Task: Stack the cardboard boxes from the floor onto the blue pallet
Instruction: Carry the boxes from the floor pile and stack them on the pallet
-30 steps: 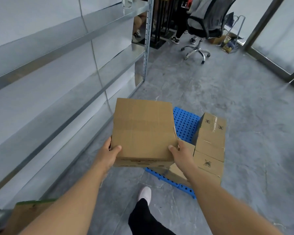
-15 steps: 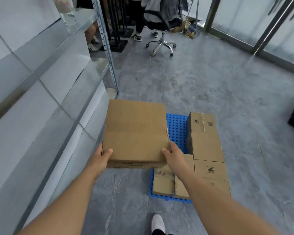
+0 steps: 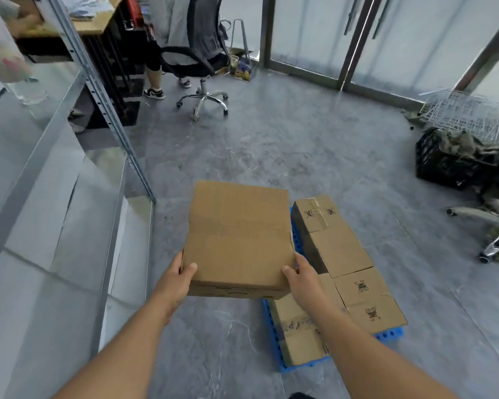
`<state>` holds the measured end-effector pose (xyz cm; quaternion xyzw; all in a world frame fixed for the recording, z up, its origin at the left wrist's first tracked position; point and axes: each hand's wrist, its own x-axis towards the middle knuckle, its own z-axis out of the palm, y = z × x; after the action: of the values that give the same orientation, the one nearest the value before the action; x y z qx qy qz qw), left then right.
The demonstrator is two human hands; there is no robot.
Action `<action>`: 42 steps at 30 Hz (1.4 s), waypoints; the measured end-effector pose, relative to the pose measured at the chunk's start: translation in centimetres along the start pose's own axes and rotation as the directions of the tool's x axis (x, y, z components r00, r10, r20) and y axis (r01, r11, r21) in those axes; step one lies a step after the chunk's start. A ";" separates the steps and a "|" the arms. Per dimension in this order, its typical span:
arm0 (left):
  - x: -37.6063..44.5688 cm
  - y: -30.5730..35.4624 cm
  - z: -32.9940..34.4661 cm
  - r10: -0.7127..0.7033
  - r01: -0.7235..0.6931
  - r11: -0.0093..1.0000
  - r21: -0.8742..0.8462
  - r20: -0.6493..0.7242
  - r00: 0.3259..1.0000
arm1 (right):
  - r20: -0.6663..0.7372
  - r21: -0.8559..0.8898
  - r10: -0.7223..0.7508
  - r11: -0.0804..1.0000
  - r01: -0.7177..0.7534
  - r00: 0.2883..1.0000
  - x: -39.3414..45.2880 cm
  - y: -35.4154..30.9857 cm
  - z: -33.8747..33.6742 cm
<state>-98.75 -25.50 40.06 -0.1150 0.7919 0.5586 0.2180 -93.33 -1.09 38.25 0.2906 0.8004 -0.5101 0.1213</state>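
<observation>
I carry a flat brown cardboard box [image 3: 238, 234] in the air in front of me. My left hand [image 3: 177, 279] grips its near left corner, thumb on top. My right hand [image 3: 303, 279] grips its near right corner the same way. Below and to the right lies the blue pallet [image 3: 388, 335] on the grey floor, mostly covered. Several cardboard boxes [image 3: 339, 246] sit on the pallet, a taller stack on its right side and a lower box [image 3: 298, 341] at its near left. The held box hides the pallet's left far part.
A metal shelving rack [image 3: 69, 180] runs along my left. An office chair [image 3: 198, 61] and a person's legs are at a desk far ahead. A black crate [image 3: 450, 165] with wire racks and a tipped chair base [image 3: 490, 226] lie at the right. Glass doors stand behind.
The view has swung right and I have stepped closer to the pallet. The box stays gripped in both hands and now hangs over the pallet's left part.
</observation>
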 end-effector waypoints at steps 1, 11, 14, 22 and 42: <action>0.9 0.2 -0.6 0.009 -0.010 1.000 0.014 0.021 1.000 | -0.020 0.022 0.011 1.000 -0.010 1.000 -0.1 -0.3 0.5; 10.8 3.2 3.0 0.047 -0.103 0.976 0.192 0.273 0.961 | -0.218 0.211 0.173 0.969 -0.127 0.960 1.9 1.3 0.4; 14.5 4.8 5.4 0.056 -0.141 0.958 0.249 0.321 0.946 | -0.260 0.265 0.213 0.954 -0.143 0.942 4.3 1.8 -0.2; 24.2 9.7 10.1 0.036 -0.250 0.901 0.355 0.513 0.857 | -0.277 0.436 0.369 0.871 -0.226 0.887 10.7 1.4 -1.2; 46.8 -0.1 18.6 -0.126 -0.239 0.867 0.438 0.655 0.745 | -0.272 0.659 0.627 0.674 -0.334 0.730 27.4 8.4 7.5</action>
<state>-135.78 -5.27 12.59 0.1763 0.7804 0.3467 0.4896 -111.17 4.22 15.18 0.6362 0.5039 -0.5829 -0.0380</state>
